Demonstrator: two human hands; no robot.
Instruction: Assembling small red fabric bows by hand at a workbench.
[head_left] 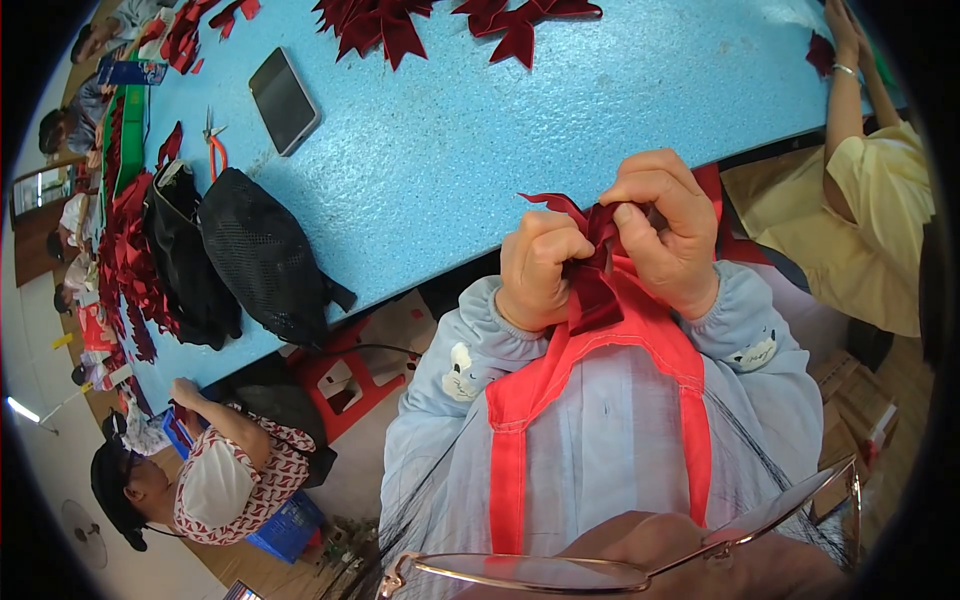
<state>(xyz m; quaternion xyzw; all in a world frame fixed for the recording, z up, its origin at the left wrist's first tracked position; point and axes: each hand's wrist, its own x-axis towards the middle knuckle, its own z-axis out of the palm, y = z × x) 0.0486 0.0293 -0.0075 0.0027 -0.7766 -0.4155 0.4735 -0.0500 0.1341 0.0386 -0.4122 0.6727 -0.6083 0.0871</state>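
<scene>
Dark-red ribbon point(599, 302) pinched by left hand point(543, 265) and right hand point(664, 228), both curled, close together, angled inward.

So both forearms come in from the near side, left one point(470, 345) and right one point(755, 325), elbows bent and everything angled inward. The left hand point(543, 262) is balled up pretty tight, fingers curled under and thumb side toward the right. The right hand point(665, 220) sits a touch farther out, knuckles arched up, index finger bent down toward the thumb point(628, 218) in a pinch. Tips are just beside each other; can't tell if they're actually touching.
</scene>
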